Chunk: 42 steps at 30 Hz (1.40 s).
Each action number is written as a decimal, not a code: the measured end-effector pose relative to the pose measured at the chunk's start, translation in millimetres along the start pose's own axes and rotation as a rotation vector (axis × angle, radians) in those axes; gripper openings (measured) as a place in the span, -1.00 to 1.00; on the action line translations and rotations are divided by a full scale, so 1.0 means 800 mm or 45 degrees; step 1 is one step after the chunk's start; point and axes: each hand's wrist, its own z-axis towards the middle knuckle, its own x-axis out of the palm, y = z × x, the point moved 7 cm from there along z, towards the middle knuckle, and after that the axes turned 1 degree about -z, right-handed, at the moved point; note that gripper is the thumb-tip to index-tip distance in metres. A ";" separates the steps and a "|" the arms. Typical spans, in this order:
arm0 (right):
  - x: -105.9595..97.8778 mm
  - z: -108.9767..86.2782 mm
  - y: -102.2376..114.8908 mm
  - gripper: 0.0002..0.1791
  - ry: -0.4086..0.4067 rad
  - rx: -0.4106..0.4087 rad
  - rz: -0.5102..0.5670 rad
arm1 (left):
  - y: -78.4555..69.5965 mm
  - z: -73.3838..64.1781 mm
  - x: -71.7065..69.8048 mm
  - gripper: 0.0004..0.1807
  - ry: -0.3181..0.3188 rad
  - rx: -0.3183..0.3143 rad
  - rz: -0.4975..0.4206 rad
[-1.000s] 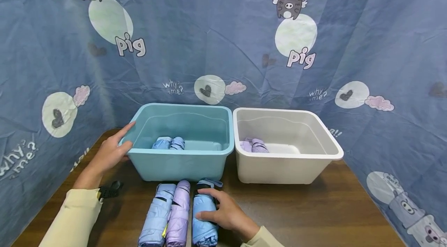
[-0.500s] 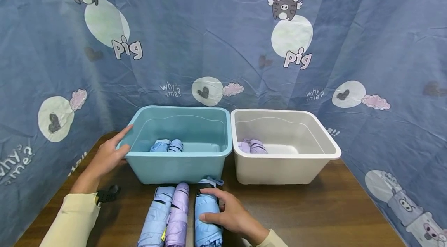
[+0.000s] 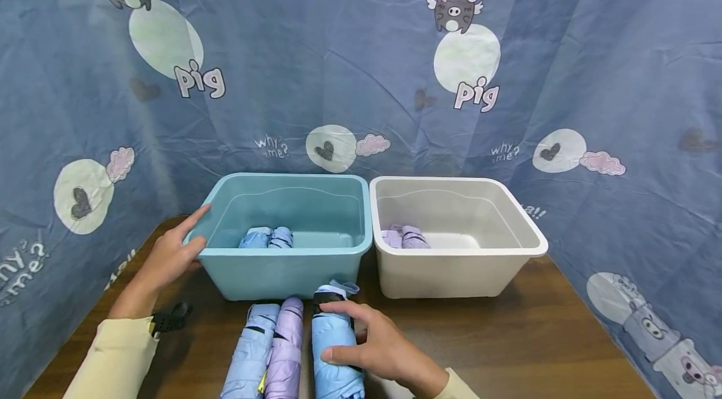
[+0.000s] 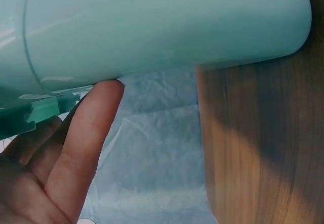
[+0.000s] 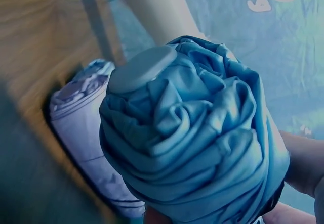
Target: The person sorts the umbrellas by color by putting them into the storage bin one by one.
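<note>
My right hand grips a blue folded umbrella, thumb on one side and fingers across the far side. The umbrella's gathered cloth end and pale round cap fill the right wrist view. To its left lie a purple folded umbrella and a light blue folded umbrella, side by side on the table. At the left end of the blue-green bin, my left hand touches the rim with extended fingers. One fingertip meets the bin's outer wall in the left wrist view.
Inside the blue-green bin are two blue rolled umbrellas. A white bin stands against its right side, with two purple rolled umbrellas in it. A printed blue cloth hangs behind the brown wooden table.
The right hand has closed in on the blue umbrella, which has shifted slightly away from the purple one and looks larger. The left hand stays at the bin's rim. The whole head view has drifted slightly.
</note>
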 end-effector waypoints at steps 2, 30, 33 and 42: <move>0.001 -0.002 0.006 -0.40 0.003 -0.012 -0.001 | 0.000 -0.001 -0.002 -0.26 -0.013 0.012 0.005; 0.003 0.004 0.127 -0.35 0.179 -0.147 0.089 | -0.005 -0.003 -0.006 -0.28 -0.059 0.128 0.007; 0.001 0.010 0.139 -0.35 0.165 -0.154 0.055 | -0.005 -0.003 -0.006 -0.28 -0.054 0.130 -0.001; -0.023 0.051 0.160 -0.35 0.019 -0.148 0.009 | -0.001 -0.003 -0.004 -0.28 -0.052 0.125 -0.011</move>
